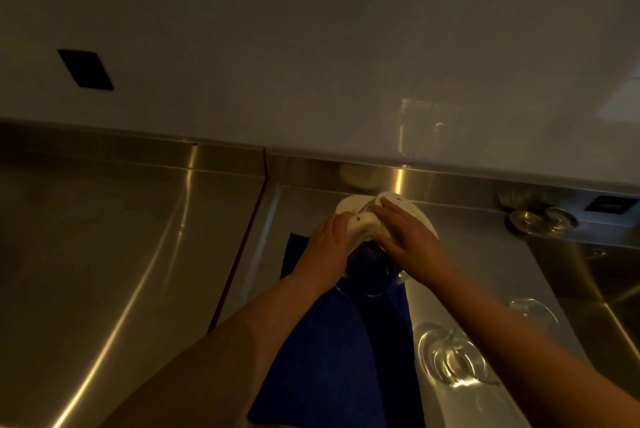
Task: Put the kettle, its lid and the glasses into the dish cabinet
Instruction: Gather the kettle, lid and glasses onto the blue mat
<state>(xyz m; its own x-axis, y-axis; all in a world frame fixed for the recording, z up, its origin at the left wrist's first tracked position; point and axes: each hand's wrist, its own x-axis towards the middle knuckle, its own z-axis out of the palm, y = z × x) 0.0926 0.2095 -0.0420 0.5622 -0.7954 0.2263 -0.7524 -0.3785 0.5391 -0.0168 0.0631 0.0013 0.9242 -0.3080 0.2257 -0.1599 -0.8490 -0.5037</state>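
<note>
Kettle: clear glass body with white top fittings; stands on a dark blue cloth on the steel surface, near the back wall
Lid: white, at the kettle's top under both hands; whether seated or loose cannot be told
Left hand: grip curled round a white part at the kettle's top
Right hand: fingers laid fairly straight over the white lid, pressing rather than clasping
Glasses: one upturned glass just right of the cloth; another beyond it; a pair at the back right
Dish cabinet: not in view
Step in hand, judged: securing kettle and lid for lifting
Handling advice: keep one hand bearing the weight, the other steadying the lid; lift straight up, clear of the near glass; glass body likely slippery
</note>
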